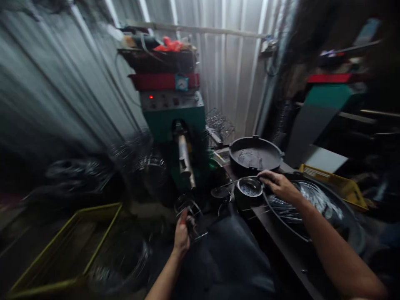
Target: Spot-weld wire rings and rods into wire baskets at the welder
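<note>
My left hand (183, 233) is closed around a small bent-wire metal frame (195, 210), in front of a green machine (173, 121). The machine's rod-like arm (184, 156) points down towards this hand. Farther right, the fingers of my right hand (275, 184) are pinched together at the rim of a small round bowl (250, 195). A thin dark wire (229, 183) runs left from near the bowl, apparently from those fingertips; blur hides the exact grip. Below my right forearm lies a large dark basin (356, 233) holding shiny metal wire pieces (315, 200).
A wide round dark pan (256, 152) sits behind the bowl. Yellow crates (103, 237) stand at lower left and at right (353, 189). Another green machine (326, 98) is at right. Wire pieces are heaped by the corrugated metal wall (231, 75).
</note>
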Available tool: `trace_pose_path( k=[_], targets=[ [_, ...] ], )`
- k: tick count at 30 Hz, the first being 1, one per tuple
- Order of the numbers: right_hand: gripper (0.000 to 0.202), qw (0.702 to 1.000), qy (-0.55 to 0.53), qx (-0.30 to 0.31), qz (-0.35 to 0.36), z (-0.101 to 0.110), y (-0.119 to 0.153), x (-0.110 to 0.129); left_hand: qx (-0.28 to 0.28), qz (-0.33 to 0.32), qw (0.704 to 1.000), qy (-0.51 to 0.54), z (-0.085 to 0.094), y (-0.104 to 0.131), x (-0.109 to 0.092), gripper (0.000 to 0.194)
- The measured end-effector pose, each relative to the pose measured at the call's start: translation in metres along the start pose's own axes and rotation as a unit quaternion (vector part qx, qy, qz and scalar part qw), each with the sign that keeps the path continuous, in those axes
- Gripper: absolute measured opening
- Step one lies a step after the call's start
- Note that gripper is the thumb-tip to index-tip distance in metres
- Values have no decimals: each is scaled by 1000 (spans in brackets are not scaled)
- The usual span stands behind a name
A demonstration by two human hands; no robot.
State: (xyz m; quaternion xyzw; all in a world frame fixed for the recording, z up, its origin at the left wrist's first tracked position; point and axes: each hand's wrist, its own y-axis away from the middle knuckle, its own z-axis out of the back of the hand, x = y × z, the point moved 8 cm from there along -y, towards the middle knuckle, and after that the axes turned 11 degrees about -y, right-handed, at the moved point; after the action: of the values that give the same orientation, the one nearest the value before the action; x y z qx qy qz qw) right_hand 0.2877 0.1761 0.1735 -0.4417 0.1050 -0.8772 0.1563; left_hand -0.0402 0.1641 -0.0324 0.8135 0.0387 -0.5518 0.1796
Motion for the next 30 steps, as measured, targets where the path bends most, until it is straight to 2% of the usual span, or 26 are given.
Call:
trace_pose_path(
  k=[2, 4, 7, 10, 12, 16, 20, 22, 24, 26, 28, 30],
  targets=[
    [28, 994, -83, 62, 17, -58, -1, 10, 31, -7, 999, 24, -8, 3, -15, 46],
    [26, 986, -135, 100, 18, -112, 0, 9, 59, -15, 998, 35, -10, 8, -28, 53],
    [25, 973, -197, 123, 1, -173, 5, -5, 66, -44, 997, 14, 2, 18, -42, 60],
    [25, 963, -235, 127, -29, -204, 14, -16, 37, -77, 995, -48, 21, 26, -46, 59],
    [28, 955, -245, 158, -61, -218, 21, -17, 32, -87, 993, -78, 27, 30, -45, 60],
    [30, 931, -237, 265, -88, -245, 30, 0, 82, -81, 983, -140, 19, 37, -37, 51],
    [21, 918, -178, 348, -71, -265, 25, 4, 126, -68, 970, -199, 13, 42, -30, 46],
    [19, 928, -137, 344, -53, -263, 16, -4, 121, -65, 967, -214, 18, 42, -27, 43],
    [18, 955, -89, 282, -26, -246, 0, -17, 105, -60, 964, -238, 27, 42, -21, 38],
    [20, 980, -36, 193, 2, -221, -15, -30, 92, -61, 957, -268, 34, 42, -16, 35],
    [21, 992, 28, 122, 33, -198, -26, -39, 89, -75, 949, -294, 35, 43, -13, 32],
    [20, 991, 79, 86, 67, -186, -33, -41, 98, -88, 943, -304, 31, 42, -13, 30]
  ],
)
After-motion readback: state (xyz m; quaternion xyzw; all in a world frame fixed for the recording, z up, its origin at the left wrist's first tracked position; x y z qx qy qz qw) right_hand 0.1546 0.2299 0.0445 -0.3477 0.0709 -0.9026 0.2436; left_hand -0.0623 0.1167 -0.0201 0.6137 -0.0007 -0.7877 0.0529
